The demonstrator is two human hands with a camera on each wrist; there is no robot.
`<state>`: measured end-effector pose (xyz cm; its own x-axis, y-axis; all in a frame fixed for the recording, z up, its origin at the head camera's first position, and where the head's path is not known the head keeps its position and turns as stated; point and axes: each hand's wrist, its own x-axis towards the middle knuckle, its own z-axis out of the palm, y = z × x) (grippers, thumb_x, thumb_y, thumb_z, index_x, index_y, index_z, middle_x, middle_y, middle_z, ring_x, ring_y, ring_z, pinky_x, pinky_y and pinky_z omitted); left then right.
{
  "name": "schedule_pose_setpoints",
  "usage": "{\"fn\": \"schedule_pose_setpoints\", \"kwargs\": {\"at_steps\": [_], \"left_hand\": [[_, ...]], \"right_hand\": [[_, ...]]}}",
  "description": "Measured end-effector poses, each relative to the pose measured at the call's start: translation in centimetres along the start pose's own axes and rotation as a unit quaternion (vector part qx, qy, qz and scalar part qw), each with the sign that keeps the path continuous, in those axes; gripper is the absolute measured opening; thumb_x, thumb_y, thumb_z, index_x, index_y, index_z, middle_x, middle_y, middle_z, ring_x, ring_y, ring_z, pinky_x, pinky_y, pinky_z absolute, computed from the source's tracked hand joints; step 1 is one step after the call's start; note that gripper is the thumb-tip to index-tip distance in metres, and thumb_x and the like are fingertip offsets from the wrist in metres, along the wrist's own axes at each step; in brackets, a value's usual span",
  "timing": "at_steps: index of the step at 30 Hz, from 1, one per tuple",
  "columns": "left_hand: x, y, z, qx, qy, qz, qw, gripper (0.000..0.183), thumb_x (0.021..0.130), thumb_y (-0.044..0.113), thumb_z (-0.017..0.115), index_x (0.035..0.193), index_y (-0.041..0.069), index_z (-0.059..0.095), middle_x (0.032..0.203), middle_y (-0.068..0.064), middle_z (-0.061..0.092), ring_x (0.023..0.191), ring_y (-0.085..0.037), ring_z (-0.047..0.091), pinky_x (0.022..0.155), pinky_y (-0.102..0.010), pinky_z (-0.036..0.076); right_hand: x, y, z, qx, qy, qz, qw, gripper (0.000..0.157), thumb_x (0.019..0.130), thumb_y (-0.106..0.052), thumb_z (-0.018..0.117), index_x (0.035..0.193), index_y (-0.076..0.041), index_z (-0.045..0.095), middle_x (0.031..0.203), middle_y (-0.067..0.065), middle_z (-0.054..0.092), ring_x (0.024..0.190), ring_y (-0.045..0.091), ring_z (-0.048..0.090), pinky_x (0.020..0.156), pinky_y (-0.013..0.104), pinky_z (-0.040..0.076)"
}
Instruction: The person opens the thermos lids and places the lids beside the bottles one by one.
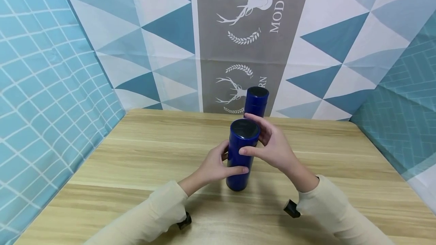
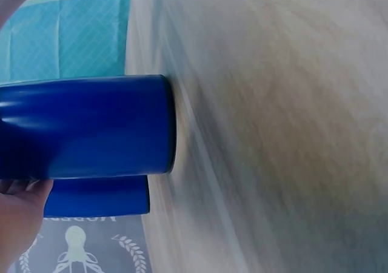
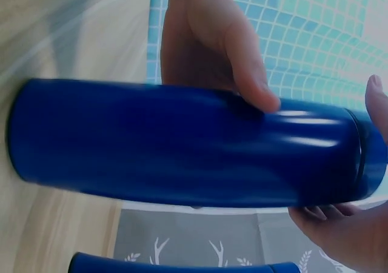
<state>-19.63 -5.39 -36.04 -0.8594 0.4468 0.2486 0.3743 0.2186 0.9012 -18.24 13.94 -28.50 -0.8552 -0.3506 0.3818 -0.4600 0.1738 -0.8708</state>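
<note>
A tall dark-blue bottle (image 1: 235,158), like a thermos, with a black disc on top, stands upright between my hands; I cannot tell whether its base touches the tabletop. My left hand (image 1: 214,163) grips its lower middle, thumb across the front and fingers around the left and far side. My right hand (image 1: 272,144) is around the top, with fingers against the far side of the body. Its thumb appears apart from the surface in the right wrist view. A seam below the cap (image 3: 373,155) shows there too. Right behind stands a second blue bottle (image 1: 255,103), partly hidden.
The wood-grain table (image 1: 163,135) ends at a back wall cloth (image 1: 170,44) with triangles and deer prints. A blue grid cloth (image 1: 41,86) hangs on the left, a teal one (image 1: 408,97) on the right. A black wrist device (image 1: 291,209) shows beside the right sleeve.
</note>
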Motion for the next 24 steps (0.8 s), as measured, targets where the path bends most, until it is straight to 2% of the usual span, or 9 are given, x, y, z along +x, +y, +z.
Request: {"fn": "schedule_pose_setpoints", "kwargs": {"at_steps": [5,10,17,24], "left_hand": [[-0.2,0.1,0.4,-0.010,0.029,0.016,0.9994,0.071,0.074,0.021,0.083,0.135,0.020,0.047,0.130,0.000,0.060,0.120,-0.015,0.058,0.107,-0.041,0.047],[-0.2,0.6,0.7,-0.006,0.047,0.040,0.9981,0.072,0.073,0.019,0.084,0.135,0.016,0.047,0.129,-0.002,0.060,0.118,-0.016,0.060,0.105,-0.039,0.049],[-0.1,1.1,0.9,0.008,0.050,0.048,0.9975,0.070,0.073,0.019,0.084,0.133,0.016,0.049,0.125,-0.002,0.063,0.113,-0.016,0.063,0.100,-0.034,0.052],[0.1,1.0,0.7,-0.007,0.039,0.061,0.9974,0.069,0.073,0.016,0.083,0.134,0.016,0.050,0.125,-0.004,0.064,0.111,-0.017,0.065,0.096,-0.028,0.053]], "right_hand": [[-0.2,0.0,0.8,0.007,0.036,-0.023,0.999,0.078,0.074,-0.004,0.081,0.142,-0.011,0.044,0.140,0.011,0.054,0.117,0.003,0.059,0.099,0.016,0.049],[-0.3,-0.2,1.3,0.004,0.068,-0.025,0.997,0.073,0.073,-0.003,0.081,0.139,-0.010,0.049,0.139,0.009,0.056,0.115,0.001,0.060,0.098,0.015,0.049],[-0.3,0.0,1.2,-0.010,0.068,-0.005,0.998,0.070,0.075,-0.006,0.081,0.138,-0.013,0.051,0.134,0.009,0.059,0.110,0.004,0.064,0.094,0.018,0.053],[-0.1,0.0,0.9,-0.009,0.058,0.012,0.998,0.067,0.075,-0.010,0.081,0.135,-0.015,0.054,0.130,0.008,0.061,0.106,0.004,0.065,0.091,0.019,0.054]]}}
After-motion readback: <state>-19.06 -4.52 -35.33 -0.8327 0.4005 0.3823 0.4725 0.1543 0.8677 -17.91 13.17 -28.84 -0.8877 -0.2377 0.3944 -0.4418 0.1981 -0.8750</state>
